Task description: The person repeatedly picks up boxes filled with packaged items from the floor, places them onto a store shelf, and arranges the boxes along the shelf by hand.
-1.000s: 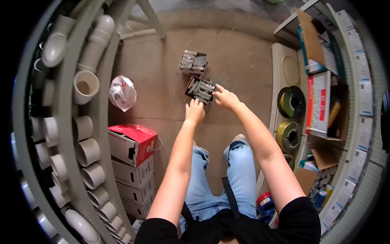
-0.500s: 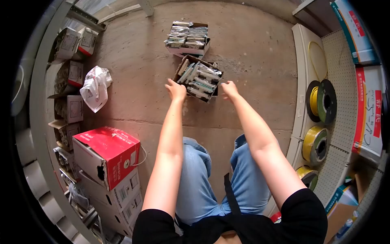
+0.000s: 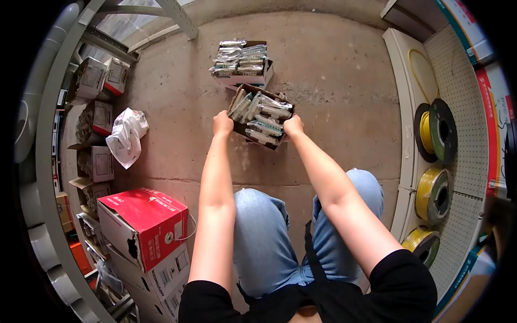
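Between my hands is an open cardboard box [image 3: 235, 99] filled with several flat packets [image 3: 265, 119] in clear wrapping. My left hand [image 3: 222, 124] is closed at the box's left side, its fingertips partly hidden. On the opposite side, my right hand [image 3: 293, 127] grips the right edge with curled fingers. The box sits at an angle, and I cannot tell whether its bottom touches the floor. Just behind it stands a second open box [image 3: 245, 82], white in front, packed with similar shiny packets [image 3: 239, 56].
To the left lie a white plastic bag [image 3: 127, 137] and a red and white carton [image 3: 156, 215] stacked on other cartons. Several small boxes [image 3: 99, 116] line the left shelf. Spools of yellow line [image 3: 433, 195] stand along the right shelf [image 3: 396, 107].
Both hands, formerly apart from the nearer box with fingers loose, have closed on its sides. The whole view has tilted, so the boxes appear slightly lower.
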`<state>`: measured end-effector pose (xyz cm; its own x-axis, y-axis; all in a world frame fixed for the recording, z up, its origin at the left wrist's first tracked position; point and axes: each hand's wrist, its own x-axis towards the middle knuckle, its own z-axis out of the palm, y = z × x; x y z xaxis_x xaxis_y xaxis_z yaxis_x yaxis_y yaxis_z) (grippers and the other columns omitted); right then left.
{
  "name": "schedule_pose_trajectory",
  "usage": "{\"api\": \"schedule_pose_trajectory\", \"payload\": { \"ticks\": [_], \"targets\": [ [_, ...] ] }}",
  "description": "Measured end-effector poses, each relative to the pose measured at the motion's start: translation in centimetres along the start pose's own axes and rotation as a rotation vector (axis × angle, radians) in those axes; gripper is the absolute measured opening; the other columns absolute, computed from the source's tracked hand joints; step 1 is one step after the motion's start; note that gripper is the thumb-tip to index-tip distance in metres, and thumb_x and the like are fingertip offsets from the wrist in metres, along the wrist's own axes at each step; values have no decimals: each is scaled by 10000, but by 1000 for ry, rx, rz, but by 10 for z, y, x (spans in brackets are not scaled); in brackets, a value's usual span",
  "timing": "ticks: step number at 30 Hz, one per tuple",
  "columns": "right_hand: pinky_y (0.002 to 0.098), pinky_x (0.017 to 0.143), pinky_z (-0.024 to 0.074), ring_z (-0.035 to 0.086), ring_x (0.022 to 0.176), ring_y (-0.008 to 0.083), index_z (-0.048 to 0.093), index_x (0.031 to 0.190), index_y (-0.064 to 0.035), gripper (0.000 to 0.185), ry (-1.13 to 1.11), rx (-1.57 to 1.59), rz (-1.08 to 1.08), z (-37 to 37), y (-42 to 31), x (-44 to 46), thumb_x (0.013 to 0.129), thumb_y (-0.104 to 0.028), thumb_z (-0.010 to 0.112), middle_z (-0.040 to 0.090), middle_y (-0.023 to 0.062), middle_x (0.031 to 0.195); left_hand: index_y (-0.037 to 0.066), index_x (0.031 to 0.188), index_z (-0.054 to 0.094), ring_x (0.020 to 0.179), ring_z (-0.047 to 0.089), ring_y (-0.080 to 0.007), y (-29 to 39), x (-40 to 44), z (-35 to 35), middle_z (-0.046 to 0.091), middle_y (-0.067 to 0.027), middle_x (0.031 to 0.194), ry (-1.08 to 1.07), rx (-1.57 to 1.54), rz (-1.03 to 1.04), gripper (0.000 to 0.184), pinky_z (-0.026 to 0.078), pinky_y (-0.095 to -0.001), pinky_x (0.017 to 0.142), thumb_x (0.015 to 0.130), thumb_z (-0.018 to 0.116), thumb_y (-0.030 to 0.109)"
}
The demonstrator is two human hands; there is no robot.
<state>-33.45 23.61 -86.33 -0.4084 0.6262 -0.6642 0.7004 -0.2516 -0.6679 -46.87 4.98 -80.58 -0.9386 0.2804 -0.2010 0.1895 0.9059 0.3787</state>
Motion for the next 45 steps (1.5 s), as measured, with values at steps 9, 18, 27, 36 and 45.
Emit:
{"api": "schedule_pose_trajectory", "payload": {
  "ticks": [9, 18, 27, 36, 45],
  "targets": [
    [416, 891, 453, 561, 1066, 380, 627, 1052, -12, 357, -91, -70, -84, -31, -7, 4, 732, -70, 480, 601, 256, 1080, 2, 911, 643, 754, 646, -272, -7, -9, -56, 646, -197, 843, -340, -305, -44, 236, 523, -392, 673, 797, 523, 171],
    [468, 699, 542, 637, 911, 357, 633, 1006, 7, 319, -237, -8, -58, -120, -127, -118, 746, -25, 450, 645, 223, 988, 4, 961, 634, 728, 627, -197, 52, -40, -175, 650, -103, 851, -442, -369, -36, 352, 536, -332, 598, 868, 542, 330],
    [431, 514, 569, 663, 672, 255, 633, 940, 8, 206, -343, -111, -117, -218, -248, -247, 784, -68, 522, 658, 145, 841, 21, 1134, 570, 1090, 540, -320, 163, -54, -305, 597, -184, 1116, -163, -180, 567, 388, 422, -369, 944, 773, 591, 161],
    [428, 615, 582, 672, 775, 327, 623, 981, 31, 277, -348, -259, -247, -317, -372, -374, 768, -26, 456, 658, 210, 902, 77, 972, 637, 892, 613, -349, 278, -96, -452, 644, -187, 923, -461, 145, 732, 211, 490, -407, 769, 797, 534, 134],
    [430, 551, 568, 652, 651, 234, 654, 954, -31, 243, -400, -430, -236, -410, -465, -433, 776, -63, 491, 654, 114, 783, 62, 946, 638, 876, 586, -398, 368, -145, -576, 631, -206, 904, -360, -6, 978, 178, 480, -445, 760, 832, 545, 162]
  ]
}}
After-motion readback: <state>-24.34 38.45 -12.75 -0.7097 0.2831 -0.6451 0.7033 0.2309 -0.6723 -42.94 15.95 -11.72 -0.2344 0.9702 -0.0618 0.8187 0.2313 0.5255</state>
